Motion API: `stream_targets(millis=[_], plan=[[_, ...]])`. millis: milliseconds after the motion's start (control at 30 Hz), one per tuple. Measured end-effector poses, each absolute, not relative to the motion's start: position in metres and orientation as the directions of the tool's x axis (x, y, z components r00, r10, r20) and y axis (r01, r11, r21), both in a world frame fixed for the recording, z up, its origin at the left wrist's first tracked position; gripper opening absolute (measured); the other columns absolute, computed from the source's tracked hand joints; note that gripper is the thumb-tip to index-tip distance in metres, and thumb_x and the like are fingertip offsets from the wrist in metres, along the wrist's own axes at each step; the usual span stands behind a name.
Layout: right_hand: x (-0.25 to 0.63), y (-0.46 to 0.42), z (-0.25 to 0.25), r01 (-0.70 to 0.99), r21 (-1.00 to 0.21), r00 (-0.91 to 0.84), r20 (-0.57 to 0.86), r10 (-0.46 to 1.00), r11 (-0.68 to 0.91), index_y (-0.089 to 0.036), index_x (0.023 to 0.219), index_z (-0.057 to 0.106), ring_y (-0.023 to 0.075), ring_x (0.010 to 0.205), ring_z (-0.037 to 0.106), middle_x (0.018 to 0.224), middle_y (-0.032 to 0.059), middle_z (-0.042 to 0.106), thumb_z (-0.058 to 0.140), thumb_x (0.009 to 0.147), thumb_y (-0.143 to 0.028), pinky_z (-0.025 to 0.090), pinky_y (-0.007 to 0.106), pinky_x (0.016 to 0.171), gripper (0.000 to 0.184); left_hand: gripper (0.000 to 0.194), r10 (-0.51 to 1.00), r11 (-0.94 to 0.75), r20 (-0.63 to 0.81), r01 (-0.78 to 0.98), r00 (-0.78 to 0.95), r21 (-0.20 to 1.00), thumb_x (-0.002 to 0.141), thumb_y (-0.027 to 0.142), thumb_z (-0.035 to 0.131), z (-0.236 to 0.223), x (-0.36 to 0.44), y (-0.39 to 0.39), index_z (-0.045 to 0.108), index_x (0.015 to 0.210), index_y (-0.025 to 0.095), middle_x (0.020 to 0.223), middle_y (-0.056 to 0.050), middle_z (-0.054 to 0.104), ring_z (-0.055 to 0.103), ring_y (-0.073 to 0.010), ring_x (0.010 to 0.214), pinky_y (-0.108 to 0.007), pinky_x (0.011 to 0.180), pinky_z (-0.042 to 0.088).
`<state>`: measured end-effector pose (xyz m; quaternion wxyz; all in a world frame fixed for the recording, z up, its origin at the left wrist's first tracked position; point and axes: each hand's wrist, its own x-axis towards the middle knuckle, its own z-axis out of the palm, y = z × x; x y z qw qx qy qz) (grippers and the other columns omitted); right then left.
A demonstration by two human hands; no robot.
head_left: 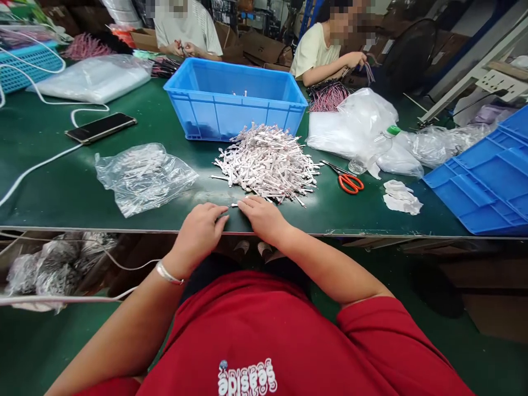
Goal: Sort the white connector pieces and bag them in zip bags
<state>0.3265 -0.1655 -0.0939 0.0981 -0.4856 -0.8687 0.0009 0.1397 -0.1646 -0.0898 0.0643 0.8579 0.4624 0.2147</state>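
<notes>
A heap of short white pieces with pinkish parts [268,162], like small wire leads, lies on the green table in front of me. My right hand [264,217] rests at the near edge of the heap, fingers together and bent down. A small white piece [234,205] sticks out at its fingertips, pointing left. My left hand [202,231] is just left of it near the table edge, thumb apart from the fingers, with nothing visible between them. Beyond the heap stands a blue bin [235,115], with a few white bits showing inside.
On the left lie a clear bag of white pieces [144,170] and a phone [101,128] by a white cable. Orange-handled scissors [350,183], crumpled white gloves or cloth [402,197] and a tilted blue bin [487,176] are right. Two people sit opposite, handling wires.
</notes>
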Motion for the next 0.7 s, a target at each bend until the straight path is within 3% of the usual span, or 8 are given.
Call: stream_targets(millis=[100, 267, 400, 500, 600, 700], plan=[[0.350, -0.180, -0.098, 0.860, -0.196, -0.408, 0.288, 0.866, 0.471, -0.010, 0.114, 0.062, 0.0210, 0.109, 0.052, 0.118, 0.0120, 0.063, 0.042, 0.093, -0.010, 0.040, 0.035, 0.099, 0.030, 0.030, 0.817, -0.564, 0.316, 0.782, 0.482, 0.265, 0.089, 0.026, 0.045, -0.097, 0.146, -0.165, 0.067, 0.103, 0.012, 0.093, -0.013, 0.066, 0.058, -0.0253, 0.086, -0.038, 0.083, 0.045], [0.367, -0.194, -0.098, 0.893, -0.286, -0.251, 0.328, 0.911, 0.348, -0.015, 0.096, 0.070, 0.0217, 0.091, 0.056, 0.095, 0.0097, 0.068, 0.047, 0.093, -0.018, 0.045, 0.034, 0.088, 0.023, 0.026, 0.772, -0.609, 0.336, 0.780, 0.540, 0.144, 0.089, 0.026, 0.048, -0.091, 0.165, -0.156, 0.067, 0.100, 0.013, 0.094, -0.013, 0.064, 0.057, -0.0260, 0.088, -0.037, 0.079, 0.045], [0.369, -0.201, -0.105, 0.867, -0.331, -0.244, 0.372, 0.896, 0.373, -0.015, 0.093, 0.069, 0.0208, 0.087, 0.056, 0.090, 0.0095, 0.067, 0.046, 0.094, -0.021, 0.046, 0.033, 0.083, 0.024, 0.022, 0.675, -0.725, 0.184, 0.689, 0.714, -0.011, 0.088, 0.017, 0.046, -0.076, 0.202, -0.149, 0.066, 0.092, 0.012, 0.087, -0.013, 0.065, 0.056, -0.0263, 0.083, -0.037, 0.073, 0.045], [0.371, -0.205, -0.113, 0.834, -0.370, -0.217, 0.464, 0.859, 0.410, -0.014, 0.095, 0.069, 0.0202, 0.085, 0.056, 0.089, 0.0097, 0.067, 0.046, 0.094, -0.022, 0.047, 0.033, 0.082, 0.024, 0.023, 0.655, -0.753, 0.075, 0.658, 0.752, -0.018, 0.085, 0.008, 0.043, -0.070, 0.220, -0.141, 0.066, 0.087, 0.009, 0.081, -0.016, 0.064, 0.058, -0.0276, 0.083, -0.036, 0.071, 0.045], [0.373, -0.208, -0.116, 0.795, -0.438, -0.155, 0.524, 0.837, 0.421, -0.014, 0.095, 0.068, 0.0196, 0.085, 0.057, 0.088, 0.0092, 0.068, 0.048, 0.093, -0.022, 0.048, 0.033, 0.082, 0.022, 0.026, 0.661, -0.750, 0.086, 0.651, 0.746, 0.117, 0.083, 0.007, 0.041, -0.072, 0.220, -0.128, 0.066, 0.092, 0.007, 0.082, -0.016, 0.064, 0.059, -0.0270, 0.084, -0.037, 0.075, 0.046], [0.374, -0.212, -0.113, 0.717, -0.584, -0.054, 0.496, 0.866, 0.379, -0.016, 0.094, 0.068, 0.0178, 0.084, 0.060, 0.088, 0.0073, 0.069, 0.052, 0.091, -0.022, 0.049, 0.032, 0.082, 0.017, 0.031, 0.750, -0.583, 0.070, 0.608, 0.658, 0.538, 0.081, 0.013, 0.046, -0.078, 0.210, -0.121, 0.064, 0.105, 0.009, 0.078, -0.008, 0.063, 0.058, -0.0204, 0.073, -0.033, 0.071, 0.047]])
